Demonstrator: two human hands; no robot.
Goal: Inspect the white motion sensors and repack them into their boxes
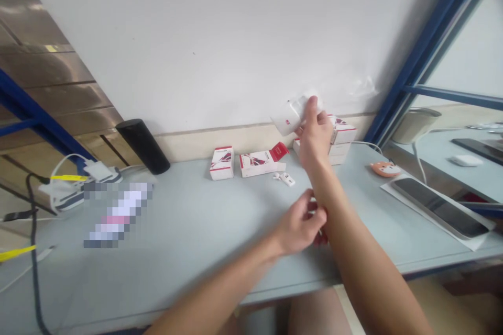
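My right hand [316, 133] is raised at the back of the desk, its thumb and fingers pinching a white packet [288, 118] in clear plastic with a small red mark. Lower down, my left hand [301, 225] is curled beside my right forearm. A bit of something white shows at its fingers and something red below them, mostly hidden by the forearm. Behind the hands, a white-and-red box [257, 163] lies with its red flap open. Small white pieces [287, 179] rest in front of it.
Another small box [222, 163] stands to the left, and stacked boxes [340, 149] sit behind my right hand. A black cylinder [143, 145] leans near the wall. Chargers on a power strip [98, 171] are at left. An orange case [385, 169] and a phone [440, 207] lie right.
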